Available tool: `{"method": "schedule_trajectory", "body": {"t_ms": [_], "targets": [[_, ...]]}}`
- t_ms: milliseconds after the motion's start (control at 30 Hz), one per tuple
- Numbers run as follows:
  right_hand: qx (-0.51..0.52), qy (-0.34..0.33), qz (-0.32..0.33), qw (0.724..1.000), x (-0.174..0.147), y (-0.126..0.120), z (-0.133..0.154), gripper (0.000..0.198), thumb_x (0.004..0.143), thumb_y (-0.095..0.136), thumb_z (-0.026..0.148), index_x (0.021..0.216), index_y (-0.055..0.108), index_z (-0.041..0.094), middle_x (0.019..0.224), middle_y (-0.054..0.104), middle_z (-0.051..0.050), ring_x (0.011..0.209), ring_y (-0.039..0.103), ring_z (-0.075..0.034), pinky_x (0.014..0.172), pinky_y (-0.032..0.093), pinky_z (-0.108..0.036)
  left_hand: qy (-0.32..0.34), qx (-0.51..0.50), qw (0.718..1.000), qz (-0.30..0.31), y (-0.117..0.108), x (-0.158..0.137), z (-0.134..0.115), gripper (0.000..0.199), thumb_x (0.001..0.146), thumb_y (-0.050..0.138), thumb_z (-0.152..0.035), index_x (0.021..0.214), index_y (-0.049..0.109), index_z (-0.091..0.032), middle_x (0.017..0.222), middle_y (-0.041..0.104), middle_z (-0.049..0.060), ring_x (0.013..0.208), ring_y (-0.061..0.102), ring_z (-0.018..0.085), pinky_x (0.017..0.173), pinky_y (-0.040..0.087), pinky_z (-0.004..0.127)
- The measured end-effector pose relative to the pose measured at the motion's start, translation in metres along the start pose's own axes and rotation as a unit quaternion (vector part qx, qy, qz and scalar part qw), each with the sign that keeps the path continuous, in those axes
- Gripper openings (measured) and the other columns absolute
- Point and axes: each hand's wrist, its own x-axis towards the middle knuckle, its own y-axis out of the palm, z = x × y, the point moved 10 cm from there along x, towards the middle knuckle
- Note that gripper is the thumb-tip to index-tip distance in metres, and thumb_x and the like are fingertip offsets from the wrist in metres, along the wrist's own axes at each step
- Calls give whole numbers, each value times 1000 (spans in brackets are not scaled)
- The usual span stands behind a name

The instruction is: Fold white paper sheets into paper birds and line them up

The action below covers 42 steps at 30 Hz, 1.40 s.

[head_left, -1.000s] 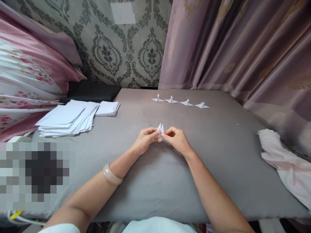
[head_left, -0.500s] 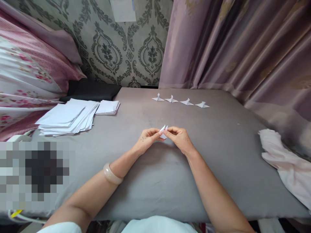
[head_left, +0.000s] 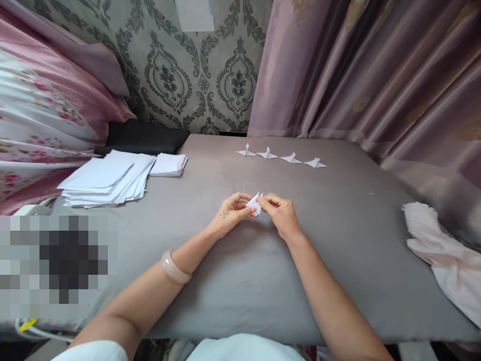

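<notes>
1. Fingers of our left hand (head_left: pixel 227 213) were clamped on the folded paper (head_left: pixel 256 209), thumb on the near face; in this head view, our only one, those of our right hand (head_left: pixel 280 213) were pinched together at its pointed upper end.
2. We had the paper raised just above the grey cover (head_left: pixel 240 296), between our two hands and in front of our body.
3. Handling it well, we judged, called for a steady left pinch low on the layers, while the right fingertips worked only the narrow point, lightly, since thin paper could tear or crease askew.
4. Lining up edges before pressing seemed wise to us; the finer creases were too small to make out.
5. We counted one paper in hand and four bird-shaped folds (head_left: pixel 267 155) in a row beyond it.
6. To the left we counted two paper stacks, one large (head_left: pixel 99 176), one small (head_left: pixel 168 165); their sheets we could not number.
7. We saw one bangle (head_left: pixel 175 268), on our left arm.
</notes>
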Motion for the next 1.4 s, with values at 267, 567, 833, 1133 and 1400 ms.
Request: {"method": "schedule_trajectory", "body": {"t_ms": [267,567,833,1133,1400], "targets": [[56,71,27,996,1,5,-18,29,64,76,43,80,75,18,76,70,-3,70,58,-14,71,45,-29,25,13,999,27,6,-2,-6,37,76,74,-36,96,49,-17,76,71,2,69,65,13,72,54,28],[26,9,-6,1000,-1,3,-6,26,67,73,40,60,61,18,60,58,2,60,51,-11,64,40,-26,49,4,999,19,6,-1,-7,32,77,73,-34,92,53,-15,81,68,2,76,65,13,71,56,28],[16,-14,-38,999,-3,4,-9,22,70,72,38,66,65,18,67,63,0,64,55,-13,65,42,-27,0,21,1000,-22,-3,0,-1,30,71,76,-37,83,68,-10,79,69,4,73,64,13,69,57,28],[117,81,-17,990,-3,6,-21,26,64,76,44,64,71,18,59,60,1,58,49,-11,60,39,-26,-64,25,998,-14,-2,-3,8,33,70,77,-40,83,70,-11,78,70,6,73,66,15,65,57,26],[49,126,12,991,0,7,-35,49,70,65,62,78,75,15,75,67,-6,64,54,-13,60,39,-27,-47,-3,993,-109,-27,1,9,36,69,76,-45,83,63,-14,72,66,2,64,63,12,52,52,21]]}}
